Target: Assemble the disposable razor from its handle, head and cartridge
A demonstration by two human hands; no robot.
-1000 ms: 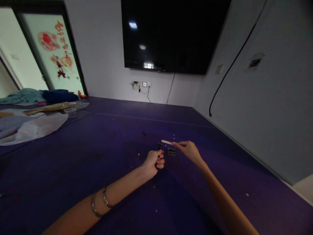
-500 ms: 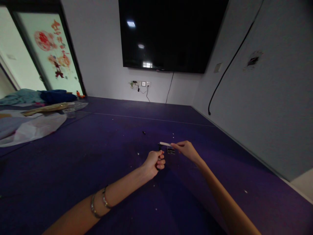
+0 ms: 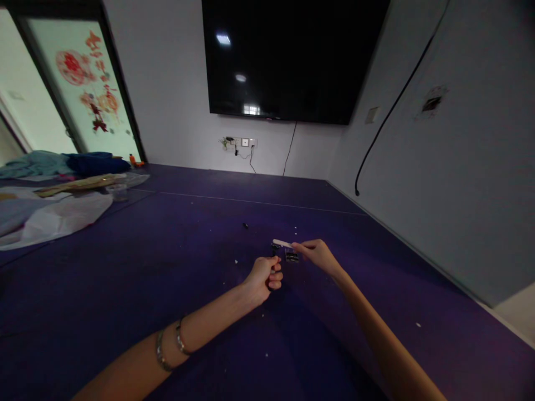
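Observation:
My left hand (image 3: 265, 275) is closed in a fist round a small dark tool, its black head (image 3: 275, 246) poking up above the thumb. In my right hand (image 3: 315, 253) a thin, flat white stick (image 3: 282, 243) is pinched between thumb and fingers. The stick's free end lies over or against the black head; I cannot tell whether they touch. Just below the right fingertips, a small dark piece with silvery bars (image 3: 291, 256) rests on the purple surface. Most of the dark tool is hidden inside the left fist.
The purple surface (image 3: 188, 250) carries a small black piece (image 3: 245, 225) and several white crumbs. Clear plastic sheeting (image 3: 67, 220), a clear cup (image 3: 119, 193) and blue cloth (image 3: 98, 164) lie at the left. A black cable (image 3: 378, 133) hangs along the right wall.
The white stick's free end has risen slightly off the black head, so more of the head shows. Both hands stay in almost the same place.

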